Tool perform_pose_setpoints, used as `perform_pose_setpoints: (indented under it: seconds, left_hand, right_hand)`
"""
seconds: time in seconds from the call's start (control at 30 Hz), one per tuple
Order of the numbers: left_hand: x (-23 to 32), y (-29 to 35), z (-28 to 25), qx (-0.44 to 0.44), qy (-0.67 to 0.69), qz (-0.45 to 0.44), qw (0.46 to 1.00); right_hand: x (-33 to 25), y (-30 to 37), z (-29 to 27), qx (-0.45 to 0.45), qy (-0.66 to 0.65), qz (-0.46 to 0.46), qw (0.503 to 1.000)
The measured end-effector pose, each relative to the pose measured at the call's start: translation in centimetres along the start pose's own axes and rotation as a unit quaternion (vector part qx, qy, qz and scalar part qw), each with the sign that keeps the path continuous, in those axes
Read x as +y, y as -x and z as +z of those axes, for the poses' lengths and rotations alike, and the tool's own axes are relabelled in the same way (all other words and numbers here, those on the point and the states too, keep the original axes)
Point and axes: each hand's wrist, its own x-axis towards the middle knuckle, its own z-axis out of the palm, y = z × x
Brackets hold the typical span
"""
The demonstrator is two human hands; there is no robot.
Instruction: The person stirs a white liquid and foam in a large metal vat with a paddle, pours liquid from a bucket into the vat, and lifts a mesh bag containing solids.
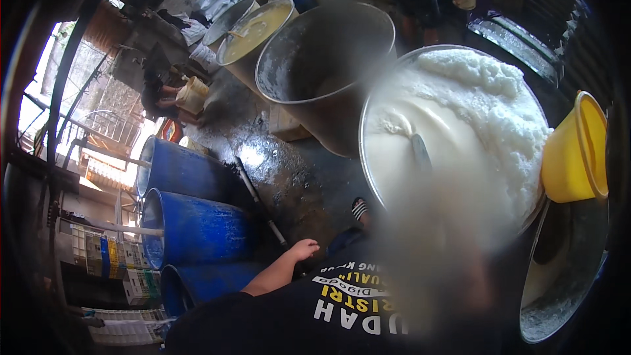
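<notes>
My left hand (pixel 305 250) hangs low beside my dark printed shirt, its fingers loosely curled and nothing visible in them. A long pole (pixel 259 200) lies just left of it, apart from the fingers as far as I can see. On the right stands a large round vat (pixel 363 133) of milky white liquid, with thick white foam (pixel 483 82) heaped along its far and right sides. A grey flat blade, perhaps a paddle (pixel 420 150), dips into the liquid. A blurred smear covers its lower part. Behind the smear, a skin-coloured patch suggests my right arm (pixel 476 283); its hand and grip are hidden.
A yellow bucket (pixel 559 167) rests at the vat's right rim, above another metal vat (pixel 545 315). More vats (pixel 263 82) line the far side, one holding yellowish liquid (pixel 253 34). Blue drums (pixel 204 227) lie left on the wet floor (pixel 289 164). A person holds a pale bucket (pixel 192 95).
</notes>
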Motion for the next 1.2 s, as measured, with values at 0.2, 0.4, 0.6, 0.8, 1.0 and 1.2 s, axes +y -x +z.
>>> perform_pose_setpoints:
  seconds: [0.2, 0.4, 0.6, 0.8, 1.0, 1.2]
  left_hand:
    - [-1.0, -1.4, 2.4, -0.028, -0.062, 0.041, 0.997]
    - [4.2, -3.2, -0.2, -0.008, -0.071, 0.078, 0.994]
    - [2.1, -5.0, -1.1, -0.014, 0.006, 0.07, 0.997]
    - [-1.0, -7.4, -1.5, -0.033, 0.092, 0.005, 0.995]
    - [-0.5, -4.9, -2.7, -0.028, 0.087, -0.073, 0.993]
    - [-0.4, -3.4, -3.8, 0.002, 0.083, -0.075, 0.994]
  right_hand:
    - [5.6, 4.9, -1.3, 0.069, -0.01, 0.018, 0.997]
    - [6.4, 8.2, -5.3, 0.161, 0.009, 0.006, 0.987]
    - [-2.6, 10.6, -6.6, -0.018, 0.046, -0.198, 0.979]
    - [-7.5, 3.2, 1.2, -0.135, 0.16, -0.158, 0.965]
    - [-8.8, -3.4, 6.1, -0.132, 0.181, -0.146, 0.964]
    - [-7.6, -6.0, 5.6, -0.085, 0.103, -0.084, 0.987]
